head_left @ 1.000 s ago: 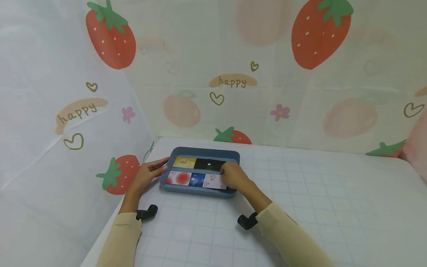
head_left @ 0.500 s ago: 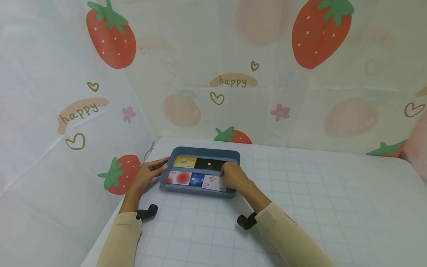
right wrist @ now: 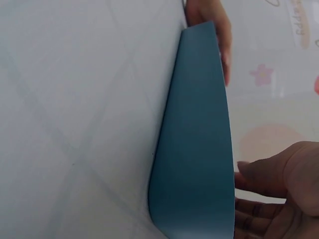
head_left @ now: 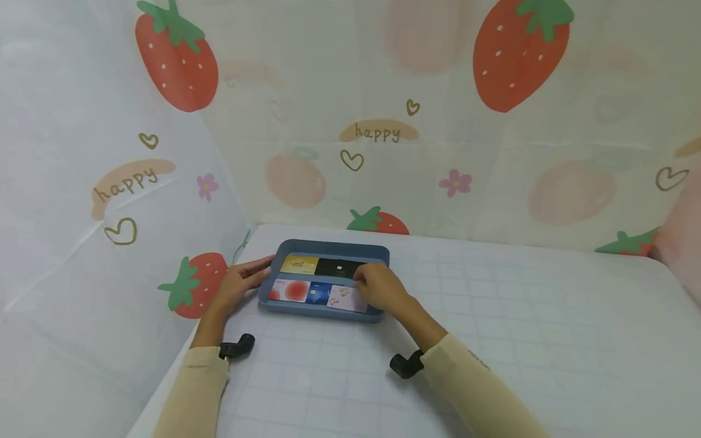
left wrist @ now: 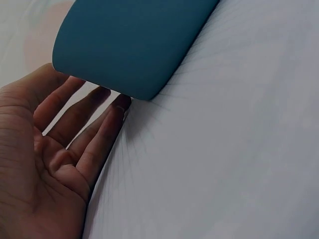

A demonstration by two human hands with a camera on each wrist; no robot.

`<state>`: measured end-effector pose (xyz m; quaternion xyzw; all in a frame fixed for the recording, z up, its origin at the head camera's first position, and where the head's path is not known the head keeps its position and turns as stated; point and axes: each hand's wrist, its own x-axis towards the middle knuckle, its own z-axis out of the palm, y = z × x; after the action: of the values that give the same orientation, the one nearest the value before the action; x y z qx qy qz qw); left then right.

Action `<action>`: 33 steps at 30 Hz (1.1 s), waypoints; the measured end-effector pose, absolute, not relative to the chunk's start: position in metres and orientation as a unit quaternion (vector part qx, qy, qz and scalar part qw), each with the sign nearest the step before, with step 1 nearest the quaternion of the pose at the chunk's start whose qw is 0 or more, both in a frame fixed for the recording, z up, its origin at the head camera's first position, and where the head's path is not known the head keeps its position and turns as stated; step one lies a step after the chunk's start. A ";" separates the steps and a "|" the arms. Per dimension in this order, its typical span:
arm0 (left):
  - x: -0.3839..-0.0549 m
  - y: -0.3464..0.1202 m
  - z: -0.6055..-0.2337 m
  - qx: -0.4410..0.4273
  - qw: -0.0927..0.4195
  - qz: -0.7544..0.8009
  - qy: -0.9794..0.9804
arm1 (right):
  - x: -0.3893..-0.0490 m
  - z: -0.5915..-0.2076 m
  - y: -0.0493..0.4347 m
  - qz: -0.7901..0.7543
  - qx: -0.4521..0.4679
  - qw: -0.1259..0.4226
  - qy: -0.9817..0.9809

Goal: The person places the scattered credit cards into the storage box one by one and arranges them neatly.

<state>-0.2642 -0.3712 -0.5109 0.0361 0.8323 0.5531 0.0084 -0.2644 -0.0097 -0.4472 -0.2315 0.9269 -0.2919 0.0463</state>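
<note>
A blue-grey tray [head_left: 323, 312] stands on the table with several flat cards inside. Its back row has a gold card [head_left: 299, 264] and a black card [head_left: 331, 268]. In front lie a white card with red circles [head_left: 290, 290], a blue card [head_left: 317, 293] and a pale flowered card [head_left: 345, 298], partly over the blue one. My left hand [head_left: 238, 289] rests against the tray's left end with extended fingers. My right hand [head_left: 380, 289] reaches over the right end with bent fingers, above the flowered card's upper right corner. The tray wall hides those fingertips in the right wrist view.
A white checked cloth [head_left: 482, 328] covers the table. Behind it and on the left hang white curtains [head_left: 306, 73] printed with strawberries. A black wrist camera [head_left: 406, 365] sits at the right wrist, another black camera [head_left: 238, 347] at the left.
My right hand has shifted slightly left over the flowered card. The left hand stays at the tray's end. The whole head view has drifted a little.
</note>
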 end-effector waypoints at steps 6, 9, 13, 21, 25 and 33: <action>-0.267 -0.379 -0.501 0.039 0.016 0.548 0.835 | -0.263 -0.439 -0.011 -0.304 -0.265 0.026 0.915; -0.265 -0.381 -0.496 0.041 0.021 0.552 0.833 | -0.260 -0.432 -0.009 -0.314 -0.274 0.023 0.909; -0.261 -0.381 -0.493 0.044 0.040 0.552 0.832 | -0.251 -0.425 0.002 -0.315 -0.273 0.018 0.909; -0.267 -0.384 -0.477 0.103 0.023 0.508 0.855 | -0.242 -0.405 0.039 -0.301 -0.258 -0.018 0.918; -0.266 -0.385 -0.461 0.123 -0.015 0.408 0.905 | -0.247 -0.391 0.057 -0.285 -0.252 -0.040 0.924; -0.254 -0.372 -0.445 0.125 -0.083 0.225 0.963 | -0.247 -0.376 0.096 -0.239 -0.222 -0.078 0.942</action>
<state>-0.2536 -0.3722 -0.4446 0.1245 0.9628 0.2251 -0.0828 -0.2475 0.0959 -0.3762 -0.2219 0.9420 -0.2394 -0.0778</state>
